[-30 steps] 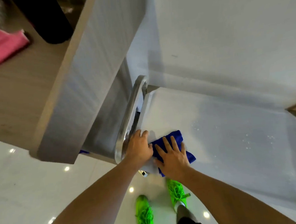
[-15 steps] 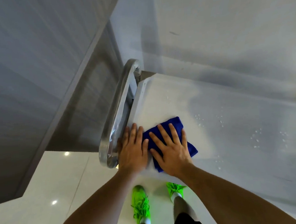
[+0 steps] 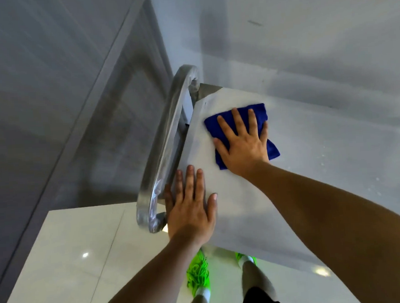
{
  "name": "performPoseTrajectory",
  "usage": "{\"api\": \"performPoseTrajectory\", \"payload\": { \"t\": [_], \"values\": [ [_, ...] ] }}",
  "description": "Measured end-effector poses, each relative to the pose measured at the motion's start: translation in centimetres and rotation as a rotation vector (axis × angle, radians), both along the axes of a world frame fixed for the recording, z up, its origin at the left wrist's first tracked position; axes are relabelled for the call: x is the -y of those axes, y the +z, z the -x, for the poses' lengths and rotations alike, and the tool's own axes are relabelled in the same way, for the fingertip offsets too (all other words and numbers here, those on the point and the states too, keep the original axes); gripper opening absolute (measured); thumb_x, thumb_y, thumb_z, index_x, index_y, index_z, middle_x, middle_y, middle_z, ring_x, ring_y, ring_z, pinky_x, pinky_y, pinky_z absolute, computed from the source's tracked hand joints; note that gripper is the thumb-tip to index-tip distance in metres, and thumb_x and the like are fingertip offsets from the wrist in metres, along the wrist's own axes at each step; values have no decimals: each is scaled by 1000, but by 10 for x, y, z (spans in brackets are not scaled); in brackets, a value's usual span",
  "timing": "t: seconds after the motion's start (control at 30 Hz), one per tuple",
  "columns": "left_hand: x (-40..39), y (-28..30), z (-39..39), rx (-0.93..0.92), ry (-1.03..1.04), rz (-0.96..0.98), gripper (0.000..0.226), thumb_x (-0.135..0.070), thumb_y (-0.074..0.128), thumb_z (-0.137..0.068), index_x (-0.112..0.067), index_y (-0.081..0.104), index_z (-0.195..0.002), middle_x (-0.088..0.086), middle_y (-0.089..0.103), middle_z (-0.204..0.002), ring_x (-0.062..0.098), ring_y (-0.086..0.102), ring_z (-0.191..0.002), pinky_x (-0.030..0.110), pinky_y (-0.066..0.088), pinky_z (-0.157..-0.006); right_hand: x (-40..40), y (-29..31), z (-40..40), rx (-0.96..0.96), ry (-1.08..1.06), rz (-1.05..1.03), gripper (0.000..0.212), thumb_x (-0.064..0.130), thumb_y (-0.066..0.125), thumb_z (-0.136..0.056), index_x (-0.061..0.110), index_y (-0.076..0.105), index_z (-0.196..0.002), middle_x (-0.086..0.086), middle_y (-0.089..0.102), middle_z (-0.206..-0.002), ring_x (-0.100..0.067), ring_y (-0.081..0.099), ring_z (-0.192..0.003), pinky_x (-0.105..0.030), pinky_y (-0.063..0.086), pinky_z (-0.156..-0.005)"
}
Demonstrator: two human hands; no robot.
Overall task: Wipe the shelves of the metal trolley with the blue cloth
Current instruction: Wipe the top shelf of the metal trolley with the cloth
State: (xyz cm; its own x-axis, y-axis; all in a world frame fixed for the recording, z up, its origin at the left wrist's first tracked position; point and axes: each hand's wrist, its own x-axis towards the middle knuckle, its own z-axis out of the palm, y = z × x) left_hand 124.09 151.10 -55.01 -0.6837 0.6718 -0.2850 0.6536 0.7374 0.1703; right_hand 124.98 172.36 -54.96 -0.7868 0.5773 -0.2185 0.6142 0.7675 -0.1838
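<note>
The metal trolley's top shelf (image 3: pixel 326 178) fills the right half of the head view, seen from above. A folded blue cloth (image 3: pixel 260 114) lies near the shelf's far left corner. My right hand (image 3: pixel 243 146) presses flat on the cloth with its fingers spread. My left hand (image 3: pixel 191 208) rests flat and open on the near left edge of the shelf, beside the trolley's polished tube handle (image 3: pixel 166 151). Small water drops dot the shelf to the right of the cloth.
A grey cabinet or counter side (image 3: pixel 48 91) rises close to the left of the handle. A pale wall (image 3: pixel 304 25) stands right behind the trolley. Glossy white floor tiles (image 3: pixel 72 266) and my green shoes (image 3: pixel 198 277) show below.
My right hand has slid the blue cloth away from me toward the shelf's far left corner. My left hand has stayed at the near edge, so the two hands are now apart.
</note>
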Motion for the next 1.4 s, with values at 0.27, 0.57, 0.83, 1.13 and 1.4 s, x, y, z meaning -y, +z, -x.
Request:
{"api": "performPoseTrajectory", "payload": {
  "t": [0.27,0.57,0.83,1.13,1.4],
  "values": [
    [1,-3,0,-29,-3,4,68,-57,18,-103,-24,3,-160,-1,-8,-168,22,-15,-153,53,5,-123,-21,1,42,-29,-62,-27,65,66,15,-100,39,14,-159,-1,3,-170,-35,-11,-153,-66,-5,-118],
    [2,-5,0,-10,2,-36,67,-59,14,-103,-29,-3,-160,-5,-14,-167,18,-19,-152,49,4,-124,6,3,12,-21,-87,25,66,67,12,-101,39,6,-160,0,-1,-170,-34,-15,-153,-65,-5,-119],
    [-2,-3,2,34,19,16,66,-59,9,-102,-30,-10,-159,-6,-23,-165,17,-25,-150,53,13,-121,58,6,-53,28,-126,68,66,66,10,-101,39,-4,-160,2,-9,-169,-32,-21,-152,-64,-8,-119],
    [-19,18,0,41,-3,190,67,-49,10,-104,-18,-17,-157,6,-26,-164,29,-24,-151,56,-4,-122,131,16,-125,95,-248,101,67,66,7,-100,38,-7,-159,-1,-10,-169,-33,-22,-151,-63,-13,-117],
    [-32,32,-13,29,-87,169,62,-38,18,-105,-20,-5,-159,5,-15,-167,33,-13,-153,52,6,-124,166,24,-175,119,-291,95,70,67,7,-100,32,-4,-160,-6,-6,-169,-35,-18,-152,-62,-15,-117]
  ]
}}
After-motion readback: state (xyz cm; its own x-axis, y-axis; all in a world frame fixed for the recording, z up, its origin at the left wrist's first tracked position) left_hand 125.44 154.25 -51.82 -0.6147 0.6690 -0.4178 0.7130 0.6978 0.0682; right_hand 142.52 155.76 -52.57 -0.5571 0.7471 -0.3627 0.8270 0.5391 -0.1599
